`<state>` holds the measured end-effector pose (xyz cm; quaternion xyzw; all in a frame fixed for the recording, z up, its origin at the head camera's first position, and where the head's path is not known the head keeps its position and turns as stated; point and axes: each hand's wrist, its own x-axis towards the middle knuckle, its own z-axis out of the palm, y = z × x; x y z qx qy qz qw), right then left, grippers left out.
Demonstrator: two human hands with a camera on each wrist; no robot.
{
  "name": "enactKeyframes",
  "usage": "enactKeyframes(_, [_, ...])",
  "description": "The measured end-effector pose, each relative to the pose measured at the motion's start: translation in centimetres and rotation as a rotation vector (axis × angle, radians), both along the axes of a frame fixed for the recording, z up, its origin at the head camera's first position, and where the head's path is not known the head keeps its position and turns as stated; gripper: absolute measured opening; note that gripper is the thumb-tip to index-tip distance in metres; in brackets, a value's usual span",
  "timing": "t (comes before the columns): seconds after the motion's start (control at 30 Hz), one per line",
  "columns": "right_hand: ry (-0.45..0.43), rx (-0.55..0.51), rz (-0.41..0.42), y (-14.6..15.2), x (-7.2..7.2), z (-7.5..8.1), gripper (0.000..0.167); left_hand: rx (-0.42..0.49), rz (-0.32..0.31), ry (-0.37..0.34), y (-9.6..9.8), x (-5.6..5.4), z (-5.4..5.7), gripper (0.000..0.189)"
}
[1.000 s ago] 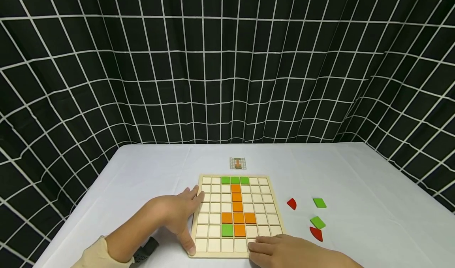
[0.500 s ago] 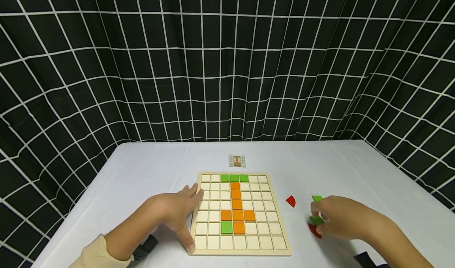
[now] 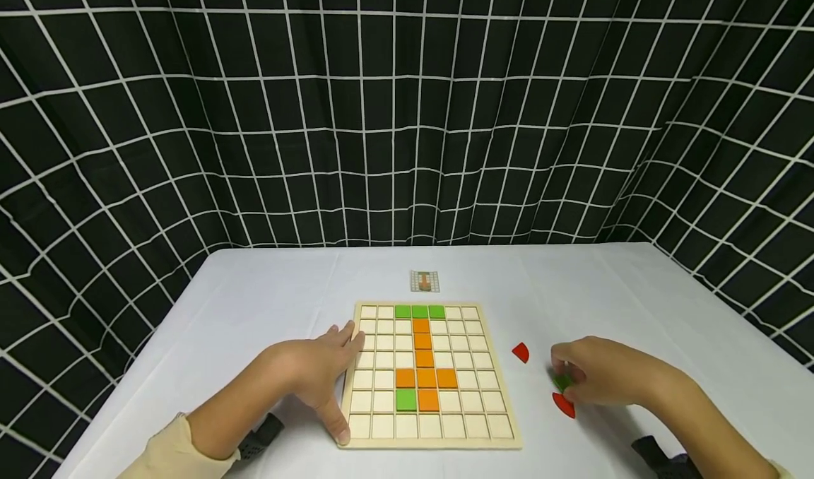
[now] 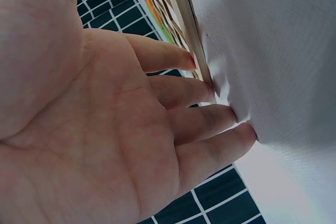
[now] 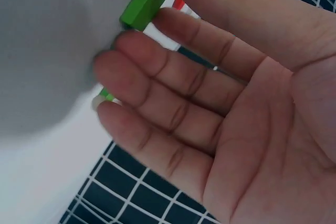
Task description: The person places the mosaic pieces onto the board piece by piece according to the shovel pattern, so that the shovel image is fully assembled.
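My left hand spreads along the left side of a wooden grid board, thumb on the near corner, fingers by the frame. In the left wrist view its fingertips meet the white cloth and the board's edge. Green and orange square tiles lie in the board's middle columns. To the right, my right hand has thumb and index finger at a green tile, pinching it close to the table. A red quarter-round piece lies right by the thumb. Another green tile is mostly hidden behind the fingers.
A second red quarter-round piece lies between the board and my right hand. Beyond the board is a small pattern card. A black curtain with white grid lines hangs behind the white-covered table.
My right hand has left the board's near right corner and moved right to the loose pieces, its fingers closing around a green tile. The left hand stays at the board's edge.
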<state>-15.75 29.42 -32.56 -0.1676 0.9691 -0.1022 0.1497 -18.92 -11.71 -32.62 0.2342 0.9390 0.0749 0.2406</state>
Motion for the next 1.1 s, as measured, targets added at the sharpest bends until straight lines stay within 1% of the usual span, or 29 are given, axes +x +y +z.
enactKeyframes(0.17, [0.025, -0.053, 0.065, 0.0, 0.0, -0.1, 0.024, 0.008, 0.007, -0.012, 0.0, 0.0, 0.0, 0.144])
enactKeyframes(0.4, [0.088, -0.056, 0.107, -0.3, 0.0, -0.4, 0.022, 0.006, 0.010, -0.005, 0.0, 0.0, 0.0, 0.144])
enactKeyframes(0.57, [0.135, -0.061, 0.137, -0.7, 0.0, -0.5, 0.025, -0.006, 0.011, 0.001, 0.0, -0.1, -0.1, 0.144])
enactKeyframes(0.8, [0.209, -0.061, 0.174, -1.3, 0.0, -0.9, 0.032, 0.000, 0.015, -0.004, 0.0, 0.0, -0.2, 0.144])
enactKeyframes(0.87, [0.209, -0.057, 0.170, -1.4, 0.1, -1.0, 0.034, -0.001, 0.016, -0.006, 0.0, 0.0, -0.2, 0.144])
enactKeyframes(0.97, [0.192, -0.051, 0.139, -1.7, 0.1, -1.1, 0.035, 0.003, 0.016, -0.007, 0.0, 0.0, -0.2, 0.144])
enactKeyframes(1.1, [0.181, -0.067, 0.124, -1.9, 0.2, -1.1, 0.036, 0.000, 0.016, -0.005, 0.0, 0.0, -0.1, 0.144])
